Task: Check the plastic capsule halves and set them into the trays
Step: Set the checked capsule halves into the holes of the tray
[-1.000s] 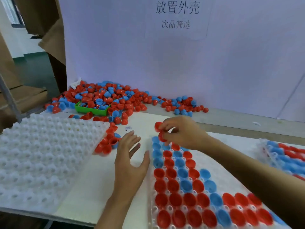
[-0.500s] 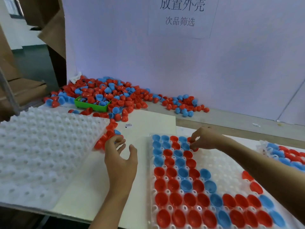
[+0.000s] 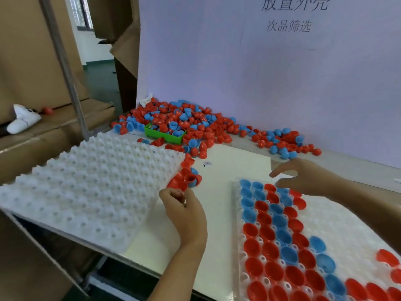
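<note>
Left hand [image 3: 184, 210] beside small cluster of red and blue capsule halves [image 3: 188, 178] at corner of empty white tray [image 3: 86, 192]; fingers curled, grip contents cannot tell. Right hand [image 3: 303, 179] over far edge of part-filled tray [image 3: 347, 224], fingers relaxed, grip wide, holding nothing. Loose pile of halves [image 3: 195, 122] and green bin [image 3: 165, 135] at back of white desk [image 3: 227, 166]. Cardboard boxes [image 3: 32, 61] left; white board [image 3: 282, 72] with printed characters behind.

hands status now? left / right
Left hand: fingers curled beside the small cluster of red and blue plastic capsule halves; cannot tell if it holds one.
Right hand: open, holding nothing.
</note>
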